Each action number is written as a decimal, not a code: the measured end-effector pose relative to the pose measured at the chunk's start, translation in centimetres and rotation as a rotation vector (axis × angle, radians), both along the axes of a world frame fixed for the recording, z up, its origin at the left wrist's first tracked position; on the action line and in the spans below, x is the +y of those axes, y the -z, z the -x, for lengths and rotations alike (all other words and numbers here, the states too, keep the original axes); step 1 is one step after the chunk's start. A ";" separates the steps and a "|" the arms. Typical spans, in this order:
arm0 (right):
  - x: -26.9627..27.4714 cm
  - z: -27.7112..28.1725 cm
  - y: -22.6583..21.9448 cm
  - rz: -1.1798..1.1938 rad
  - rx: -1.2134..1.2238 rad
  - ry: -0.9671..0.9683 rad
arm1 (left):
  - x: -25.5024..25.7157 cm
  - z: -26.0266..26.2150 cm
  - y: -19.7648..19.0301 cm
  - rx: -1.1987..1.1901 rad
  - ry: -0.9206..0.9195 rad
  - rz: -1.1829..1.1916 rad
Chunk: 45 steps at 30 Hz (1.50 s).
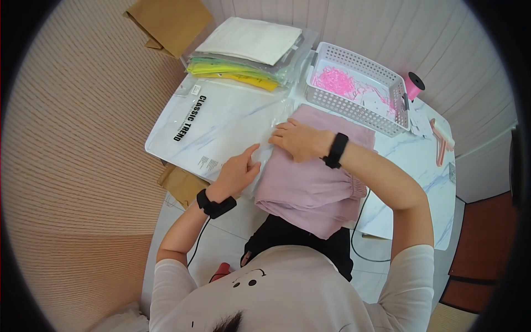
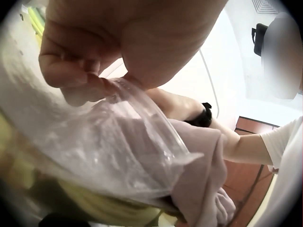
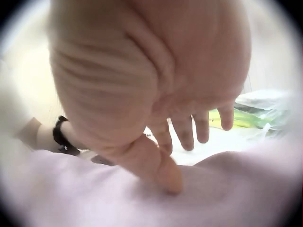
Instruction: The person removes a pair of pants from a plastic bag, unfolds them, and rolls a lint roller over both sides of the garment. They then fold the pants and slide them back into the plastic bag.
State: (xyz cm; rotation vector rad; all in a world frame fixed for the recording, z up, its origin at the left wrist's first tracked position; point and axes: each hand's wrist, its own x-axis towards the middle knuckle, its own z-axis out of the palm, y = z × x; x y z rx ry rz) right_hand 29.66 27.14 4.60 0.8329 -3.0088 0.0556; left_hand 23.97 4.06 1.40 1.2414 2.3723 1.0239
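Observation:
A folded pink garment [image 1: 310, 188] lies at the table's front edge, its left side inside or under clear plastic. My right hand [image 1: 301, 141] rests on its upper left part, fingers spread; in the right wrist view the thumb of this hand [image 3: 156, 85] touches the pink cloth [image 3: 109, 189]. To the left, a clear bag printed CLASSIC TREND [image 1: 191, 119] lies flat. My left hand [image 1: 237, 174] is at the bag's edge beside the garment. In the left wrist view, that hand [image 2: 118, 52] pinches the clear plastic [image 2: 113, 151], with pink cloth [image 2: 201, 179] beneath and beside it.
A stack of bagged items with white cloth on top [image 1: 251, 39] stands at the back left. Right of it are a white basket [image 1: 359, 110] holding pink strands and a pink spool [image 1: 414, 86]. Brown paper [image 1: 168, 25] is at upper left; a cable [image 1: 359, 243] hangs in front.

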 end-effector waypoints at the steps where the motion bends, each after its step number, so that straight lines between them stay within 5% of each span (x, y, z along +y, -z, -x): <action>1: -0.2 0.8 -0.9 -0.094 -0.151 0.051 | -0.4 -0.4 -0.7 0.011 -0.015 0.046; 6: 0.2 2.8 -1.3 -0.264 -0.438 0.123 | -1.7 -0.4 1.0 0.051 -0.050 0.033; 18: -3.6 -2.1 -2.8 0.068 0.320 -0.194 | -0.5 -0.1 1.6 -0.151 -0.004 -0.138; 20: -3.6 -1.7 -1.8 0.077 0.261 -0.160 | 0.0 -0.1 1.9 -0.136 0.007 -0.249; 24: -3.9 -1.0 -1.0 0.077 0.186 -0.164 | -0.6 -0.4 0.2 -0.518 -0.172 -0.195; 29: -5.4 -0.8 0.2 0.107 0.184 -0.372 | -0.6 0.5 2.1 -0.630 -0.220 -0.394; 38: -1.8 3.1 1.8 0.341 0.040 -0.144 | -1.4 0.2 -0.7 -0.015 0.054 -0.267; 41: -0.1 4.6 2.3 0.354 0.021 -0.041 | -1.7 0.3 -2.5 0.078 0.046 -0.061; 45: 1.0 5.3 2.1 0.377 -0.064 0.057 | -2.2 1.9 -1.5 0.278 -0.061 -0.182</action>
